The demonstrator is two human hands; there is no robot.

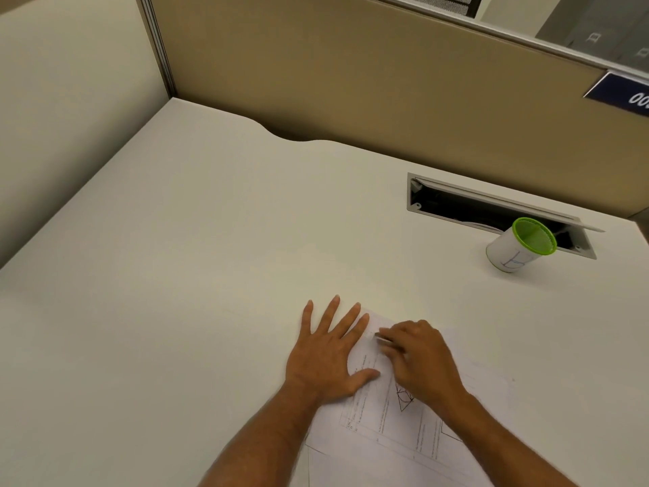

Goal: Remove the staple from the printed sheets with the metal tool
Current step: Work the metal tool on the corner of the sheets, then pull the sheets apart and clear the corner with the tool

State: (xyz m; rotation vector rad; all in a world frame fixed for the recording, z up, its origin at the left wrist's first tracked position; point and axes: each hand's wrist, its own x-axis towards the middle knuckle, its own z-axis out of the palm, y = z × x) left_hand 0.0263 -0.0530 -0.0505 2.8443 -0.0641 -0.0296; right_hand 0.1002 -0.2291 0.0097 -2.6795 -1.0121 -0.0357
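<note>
The printed sheets (389,427) lie on the white desk near its front edge, turned at an angle, with text and a small drawing on them. My left hand (328,356) lies flat with spread fingers on the sheets' upper left part and presses them down. My right hand (419,360) grips the thin metal tool (381,338). The tool's tip points at the sheets' top corner, just by my left fingertips. The staple itself is too small to make out.
A white cup with a green rim (519,245) stands at the right rear of the desk (196,247), beside an open cable slot (491,209). Beige partition walls (351,65) close off the back and the left side.
</note>
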